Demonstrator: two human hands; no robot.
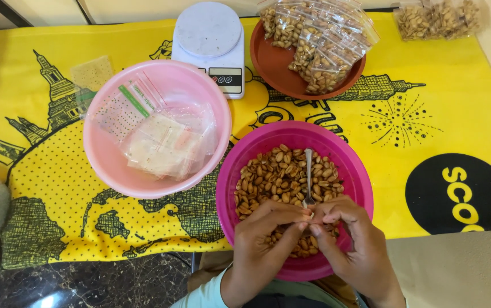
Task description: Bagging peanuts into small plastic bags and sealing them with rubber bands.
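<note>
My left hand (pixel 262 245) and right hand (pixel 351 242) meet fingertip to fingertip over the near rim of the magenta bowl (pixel 359 177), pinching something too small to tell. Peanuts (pixel 274 177) fill that bowl, a spoon (pixel 308 177) lying on them. Beyond sit a pink bowl (pixel 100 154) of empty bags (pixel 165 142), a white scale (pixel 210 43) and a brown plate (pixel 274 65) of filled bags (pixel 325 40).

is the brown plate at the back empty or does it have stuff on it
Not empty. The brown plate holds a heap of small clear bags of peanuts, piled past its far rim.
</note>
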